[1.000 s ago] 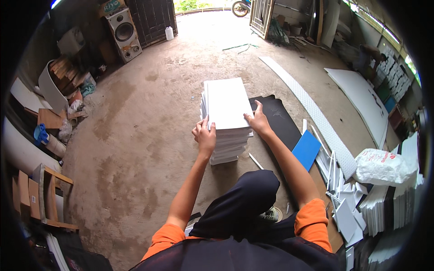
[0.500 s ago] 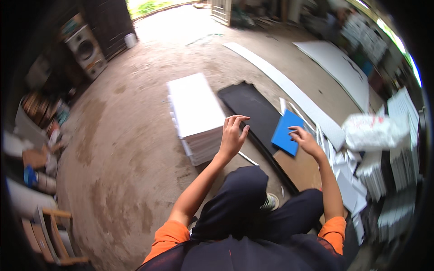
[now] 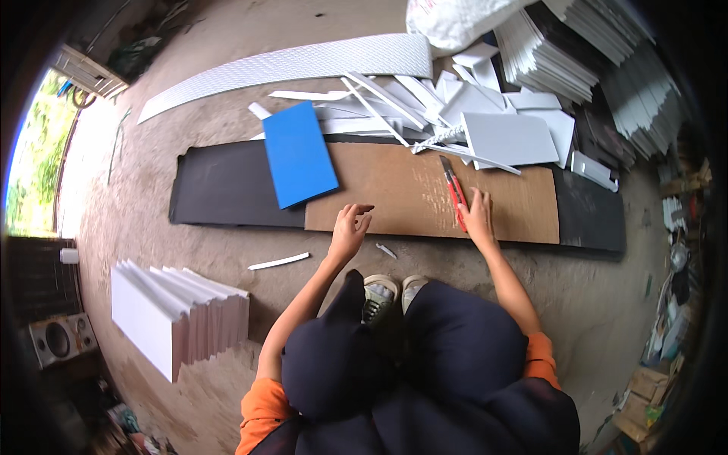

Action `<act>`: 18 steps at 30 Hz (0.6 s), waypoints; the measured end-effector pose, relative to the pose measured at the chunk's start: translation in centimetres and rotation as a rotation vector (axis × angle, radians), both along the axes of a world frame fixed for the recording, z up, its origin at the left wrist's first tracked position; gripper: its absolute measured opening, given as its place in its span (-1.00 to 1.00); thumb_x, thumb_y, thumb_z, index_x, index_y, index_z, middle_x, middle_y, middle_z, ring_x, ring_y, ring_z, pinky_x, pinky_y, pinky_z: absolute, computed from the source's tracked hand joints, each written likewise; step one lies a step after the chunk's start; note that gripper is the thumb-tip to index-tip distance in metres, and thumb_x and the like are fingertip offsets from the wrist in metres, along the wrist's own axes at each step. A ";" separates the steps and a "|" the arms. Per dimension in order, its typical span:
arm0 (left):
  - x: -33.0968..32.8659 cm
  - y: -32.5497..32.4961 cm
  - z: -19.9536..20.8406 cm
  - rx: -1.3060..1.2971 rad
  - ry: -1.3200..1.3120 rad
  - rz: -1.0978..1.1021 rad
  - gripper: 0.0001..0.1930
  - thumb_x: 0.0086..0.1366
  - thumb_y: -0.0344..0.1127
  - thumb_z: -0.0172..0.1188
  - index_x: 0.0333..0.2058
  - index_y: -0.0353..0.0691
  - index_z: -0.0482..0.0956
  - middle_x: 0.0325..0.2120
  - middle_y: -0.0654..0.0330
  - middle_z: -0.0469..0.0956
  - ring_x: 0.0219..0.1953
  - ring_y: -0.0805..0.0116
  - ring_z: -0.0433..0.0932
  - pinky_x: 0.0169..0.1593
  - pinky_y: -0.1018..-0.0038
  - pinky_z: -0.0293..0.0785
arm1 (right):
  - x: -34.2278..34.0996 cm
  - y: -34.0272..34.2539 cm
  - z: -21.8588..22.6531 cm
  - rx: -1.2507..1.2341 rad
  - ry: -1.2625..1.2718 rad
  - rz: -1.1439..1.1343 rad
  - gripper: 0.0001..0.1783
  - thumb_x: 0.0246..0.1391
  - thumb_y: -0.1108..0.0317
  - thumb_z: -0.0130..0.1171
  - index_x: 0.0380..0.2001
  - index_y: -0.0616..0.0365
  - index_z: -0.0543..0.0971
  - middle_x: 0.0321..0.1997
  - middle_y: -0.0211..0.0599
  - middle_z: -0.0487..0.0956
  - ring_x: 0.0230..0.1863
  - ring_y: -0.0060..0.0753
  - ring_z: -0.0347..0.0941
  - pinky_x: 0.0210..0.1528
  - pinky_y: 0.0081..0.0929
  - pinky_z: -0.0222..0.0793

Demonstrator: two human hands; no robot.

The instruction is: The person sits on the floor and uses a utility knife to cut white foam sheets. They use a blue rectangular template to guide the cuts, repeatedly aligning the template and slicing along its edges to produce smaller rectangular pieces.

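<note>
A red utility knife [image 3: 453,186] with a dark blade end lies on a brown cardboard sheet [image 3: 387,182]. My right hand [image 3: 479,218] is at its handle; the thumb reaches the red body, and the other fingers are extended beside it, not closed around it. Above the sheet's near edge, my left hand [image 3: 349,230] is empty, its fingers loosely bent and apart. Farther left, a blue rectangular board [image 3: 300,154] rests partly on the cardboard and partly on a long black board [image 3: 227,182] underneath.
White strips and offcuts [image 3: 508,136] pile up beyond the cardboard, beside a long textured white strip [image 3: 303,67]. A stack of white sheets [image 3: 182,315] stands at the left. More stacked sheets [image 3: 542,57] and a white sack [image 3: 462,17] are at the far right. A speaker [image 3: 62,338] sits lower left.
My view has turned right, bringing the cardboard and knife in front of me. The right hand has come down to the knife's handle. The left hand remains empty.
</note>
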State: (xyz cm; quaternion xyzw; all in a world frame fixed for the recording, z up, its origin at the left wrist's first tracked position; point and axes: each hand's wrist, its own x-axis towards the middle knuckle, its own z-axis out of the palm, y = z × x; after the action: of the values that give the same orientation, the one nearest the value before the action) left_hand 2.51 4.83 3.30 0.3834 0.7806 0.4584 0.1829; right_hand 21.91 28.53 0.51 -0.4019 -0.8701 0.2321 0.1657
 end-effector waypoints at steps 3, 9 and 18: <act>0.7 3.0 -0.7 -0.002 -0.047 -0.044 -0.80 0.11 -0.41 0.05 -0.25 -0.22 0.48 -0.35 0.13 0.45 -0.23 0.21 0.40 -0.22 0.39 0.38 | -0.6 0.0 -1.6 0.046 0.013 0.018 -0.38 -0.18 0.47 0.18 0.00 0.25 0.19 -0.09 0.16 0.21 -0.09 0.17 0.22 -0.05 -0.21 0.21; 0.2 8.8 0.1 -0.034 -0.092 -0.062 -0.86 0.13 -0.44 0.03 -0.32 -0.26 0.50 -0.39 0.12 0.45 -0.36 0.26 0.42 -0.32 0.44 0.38 | -1.7 -0.2 -0.5 -0.139 0.015 -0.047 -0.40 -0.21 0.56 0.13 -0.02 0.25 0.18 -0.14 0.17 0.30 -0.09 0.16 0.27 -0.09 -0.18 0.25; -0.7 28.4 -0.4 0.012 -0.238 -0.229 -0.52 0.13 -0.24 0.08 -0.06 -0.42 0.22 -0.23 -0.16 0.45 -0.22 0.01 0.48 -0.11 0.33 0.36 | 8.0 -1.0 4.3 -0.085 -0.083 -0.153 -0.62 -0.02 0.44 0.00 -0.09 0.28 0.27 -0.37 0.03 0.47 -0.40 -0.02 0.44 -0.35 -0.24 0.34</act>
State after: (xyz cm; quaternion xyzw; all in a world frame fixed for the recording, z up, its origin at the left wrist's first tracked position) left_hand 1.81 33.27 2.90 0.4141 0.7020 0.4811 0.3228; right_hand 29.93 27.58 4.79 -0.4832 -0.8323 0.2387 0.1297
